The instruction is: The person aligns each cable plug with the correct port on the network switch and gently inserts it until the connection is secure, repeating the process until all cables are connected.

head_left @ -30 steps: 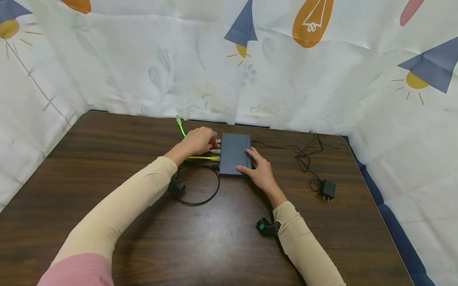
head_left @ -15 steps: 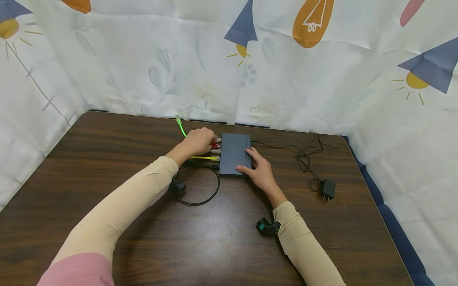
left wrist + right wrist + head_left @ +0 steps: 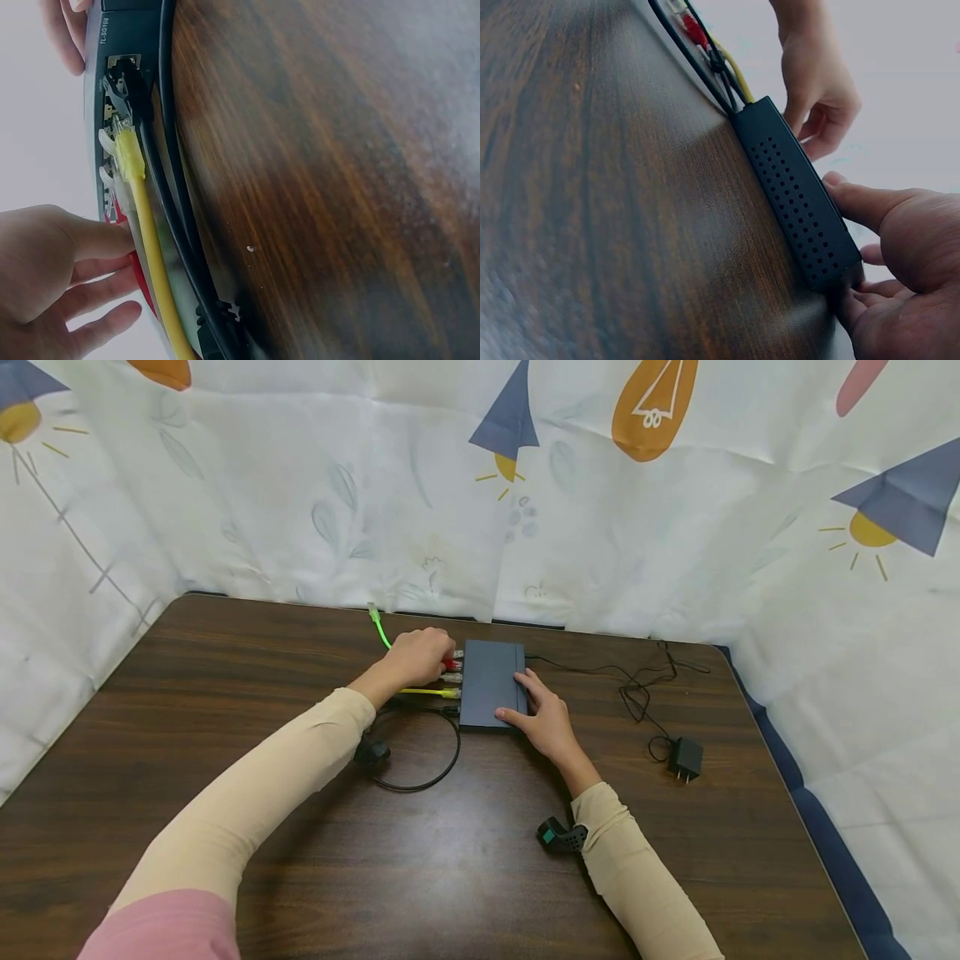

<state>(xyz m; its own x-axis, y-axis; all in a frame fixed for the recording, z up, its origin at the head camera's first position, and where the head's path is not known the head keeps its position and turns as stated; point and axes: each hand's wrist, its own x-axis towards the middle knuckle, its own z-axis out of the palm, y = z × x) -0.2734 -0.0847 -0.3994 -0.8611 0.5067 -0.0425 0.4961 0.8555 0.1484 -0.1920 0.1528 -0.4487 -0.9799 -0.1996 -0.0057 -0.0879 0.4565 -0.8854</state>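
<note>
A dark blue-grey network switch (image 3: 492, 681) lies flat on the brown table. My right hand (image 3: 547, 718) grips its right side, thumb on top and fingers along the edge. At the port side, my left hand (image 3: 415, 657) pinches the red network cable (image 3: 139, 279) close to its plug; the fingertips are partly hidden. Nearer to me, a yellow network cable (image 3: 145, 217) and a black network cable (image 3: 154, 146) are plugged into neighbouring ports. A further clear plug (image 3: 452, 677) shows beside the red one. The ports under the left hand are covered.
A green cable end (image 3: 375, 614) lies near the table's back edge. Black cable (image 3: 405, 790) loops in front of the left hand. Right of the switch, a thin power cord (image 3: 636, 693) trails to a black power adapter (image 3: 686, 758). A printed cloth (image 3: 420, 485) hangs behind the table.
Almost nothing differs. Both hands stay in place on the cable and the switch, with only a very slight shift of the left fingers.
</note>
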